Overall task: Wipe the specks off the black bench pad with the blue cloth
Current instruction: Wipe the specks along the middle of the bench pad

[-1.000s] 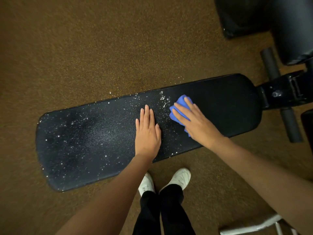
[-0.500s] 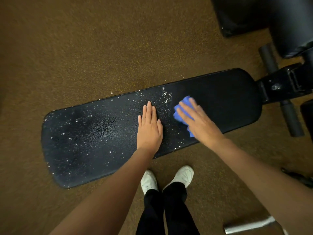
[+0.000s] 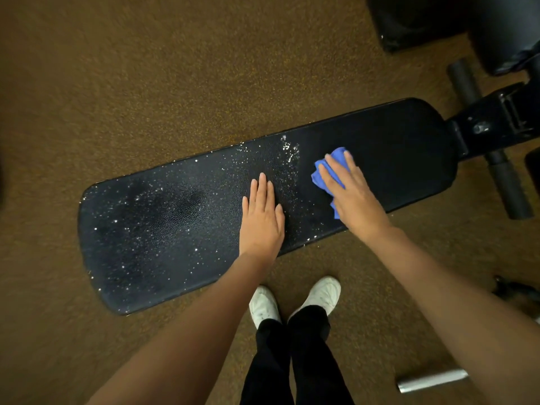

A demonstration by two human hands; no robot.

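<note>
One bench pad (image 3: 394, 147), one blue cloth (image 3: 323, 171) pressed under right hand (image 3: 355, 200); left hand (image 3: 261, 222) flat (empty), two shoes (image 3: 264, 306)

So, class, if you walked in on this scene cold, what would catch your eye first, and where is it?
The white specks scattered like stars across the left stretch of the black bench pad stand out first, while the pad's right end looks clean. Next comes the bright blue cloth, pressed flat under the right hand near the pad's middle. The left hand lies flat on the pad beside it.
</note>
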